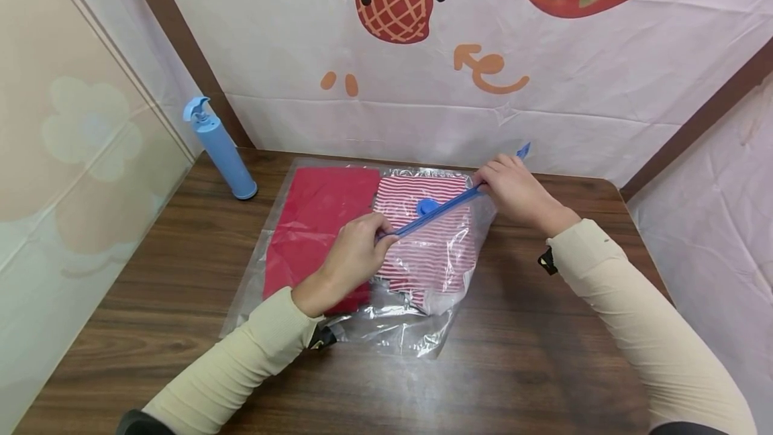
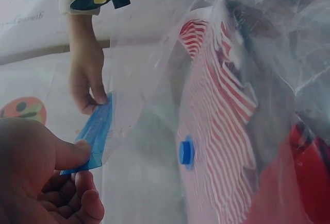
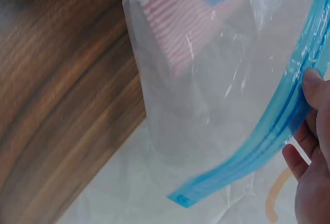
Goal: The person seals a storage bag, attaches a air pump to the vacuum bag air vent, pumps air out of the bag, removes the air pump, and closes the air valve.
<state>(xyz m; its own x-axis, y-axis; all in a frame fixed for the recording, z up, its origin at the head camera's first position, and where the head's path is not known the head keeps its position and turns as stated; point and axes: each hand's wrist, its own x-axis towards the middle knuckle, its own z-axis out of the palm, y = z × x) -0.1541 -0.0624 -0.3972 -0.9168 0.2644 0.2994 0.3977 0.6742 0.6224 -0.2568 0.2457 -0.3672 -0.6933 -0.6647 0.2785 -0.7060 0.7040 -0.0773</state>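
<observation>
A clear plastic vacuum storage bag (image 1: 386, 331) with a blue zip strip (image 1: 437, 212) lies partly on the table, its zip edge lifted. Inside are a folded red cloth (image 1: 320, 220) on the left and a red-and-white striped cloth (image 1: 423, 247) on the right. A round blue valve (image 1: 427, 206) sits over the stripes. My left hand (image 1: 357, 254) pinches one end of the strip between thumb and fingers. Farther along it, my right hand (image 1: 513, 190) pinches the strip too, and a short blue end (image 3: 186, 195) sticks out beyond that hand in the right wrist view.
A blue hand pump (image 1: 225, 153) stands at the table's back left. The brown wooden table (image 1: 543, 348) meets a printed fabric wall (image 1: 386, 119) behind, with more fabric walls at the left and right.
</observation>
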